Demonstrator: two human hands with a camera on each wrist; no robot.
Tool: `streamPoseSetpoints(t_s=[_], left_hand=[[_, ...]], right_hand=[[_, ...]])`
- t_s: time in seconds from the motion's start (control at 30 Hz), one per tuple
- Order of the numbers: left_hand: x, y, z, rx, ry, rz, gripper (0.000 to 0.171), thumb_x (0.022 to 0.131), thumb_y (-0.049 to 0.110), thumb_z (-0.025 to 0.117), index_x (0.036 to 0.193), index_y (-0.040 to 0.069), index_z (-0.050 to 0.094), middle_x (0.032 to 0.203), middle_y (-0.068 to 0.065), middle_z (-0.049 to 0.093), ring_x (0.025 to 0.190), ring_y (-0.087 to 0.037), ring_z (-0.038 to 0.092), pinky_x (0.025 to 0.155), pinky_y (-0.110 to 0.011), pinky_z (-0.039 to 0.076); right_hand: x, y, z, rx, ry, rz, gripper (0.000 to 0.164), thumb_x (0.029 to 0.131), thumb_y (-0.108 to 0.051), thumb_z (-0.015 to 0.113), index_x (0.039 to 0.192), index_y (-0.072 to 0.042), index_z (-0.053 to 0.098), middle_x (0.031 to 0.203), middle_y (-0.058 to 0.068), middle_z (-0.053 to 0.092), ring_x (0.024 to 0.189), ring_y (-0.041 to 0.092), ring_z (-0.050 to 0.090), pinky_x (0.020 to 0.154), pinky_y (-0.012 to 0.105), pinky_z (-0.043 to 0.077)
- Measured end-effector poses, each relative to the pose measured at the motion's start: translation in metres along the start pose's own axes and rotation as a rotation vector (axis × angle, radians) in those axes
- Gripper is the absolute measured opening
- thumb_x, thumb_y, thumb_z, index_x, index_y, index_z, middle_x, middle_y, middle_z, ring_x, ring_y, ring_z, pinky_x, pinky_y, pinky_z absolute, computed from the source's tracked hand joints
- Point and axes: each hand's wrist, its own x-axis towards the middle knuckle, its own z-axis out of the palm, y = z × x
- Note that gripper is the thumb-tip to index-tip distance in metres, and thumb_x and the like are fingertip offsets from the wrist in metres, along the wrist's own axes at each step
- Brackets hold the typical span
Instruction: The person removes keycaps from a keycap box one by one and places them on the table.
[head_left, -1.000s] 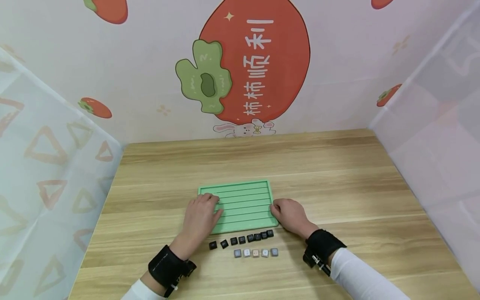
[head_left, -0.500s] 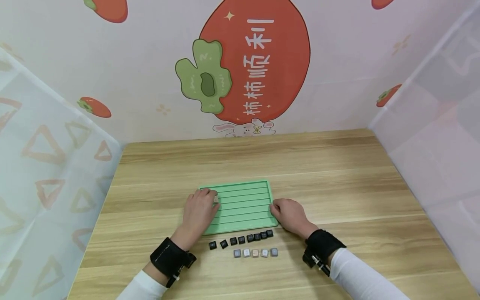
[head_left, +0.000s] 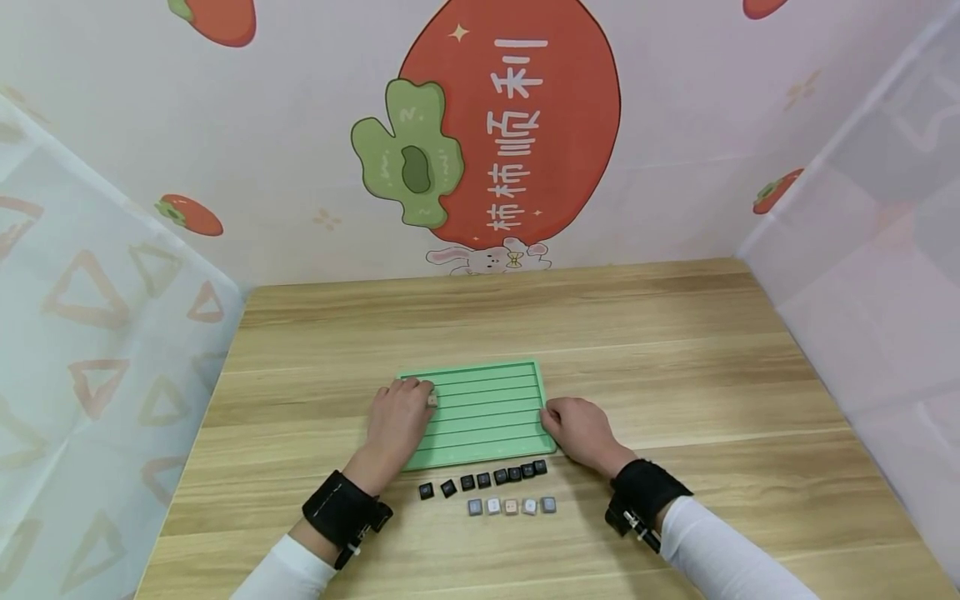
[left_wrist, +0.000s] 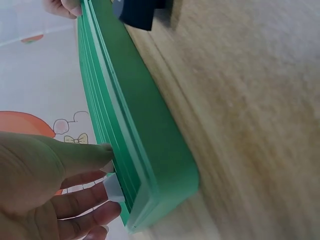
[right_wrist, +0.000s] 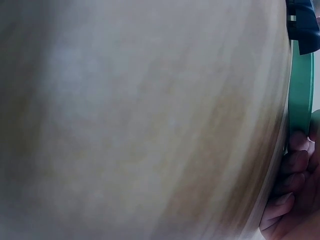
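Observation:
A green tray with raised parallel ridges lies on the table. Over its left end is my left hand, fingers bent, with a small pale keycap at the fingertips. The left wrist view shows this whitish keycap against the fingers, just inside the tray wall, the thumb close above it. My right hand grips the tray's right edge with curled fingers; in the right wrist view, its fingers meet the green side wall.
In front of the tray, several black keycaps form an uneven row. Closer to me is a shorter row of grey, white and peach keycaps. A printed backdrop stands behind the wooden table, with pale sheets at both sides.
My left hand has shifted slightly left and back, its thumb drawing in, and the pale keycap has come into view at its fingertips. The right hand and tray have stayed put.

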Motion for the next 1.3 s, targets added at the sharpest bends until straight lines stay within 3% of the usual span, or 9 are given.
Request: streamPoseSetpoints(t_s=[0.57,1.3], left_hand=[[0.000,-0.003,0.002,0.019,0.011,-0.001,0.008,0.078,0.017,0.073,0.085,0.014,0.073,0.081,-0.002,0.066,0.070,-0.021,0.057,0.058,-0.035,0.039],[0.001,0.001,-0.008,-0.006,0.051,0.001,0.009,0.080,0.018,0.071,0.087,0.013,0.075,0.084,-0.002,0.069,0.070,-0.019,0.058,0.057,-0.033,0.037]], right_hand=[[0.001,0.001,0.001,0.008,-0.005,0.012,0.043,0.094,-0.028,0.049,0.055,-0.018,0.037,0.050,-0.007,0.028,0.046,0.010,0.031,0.050,0.027,0.026],[-0.001,-0.002,-0.001,0.007,0.009,-0.009,0.042,0.093,-0.026,0.051,0.055,-0.018,0.036,0.050,-0.007,0.026,0.046,0.010,0.030,0.051,0.026,0.026]])
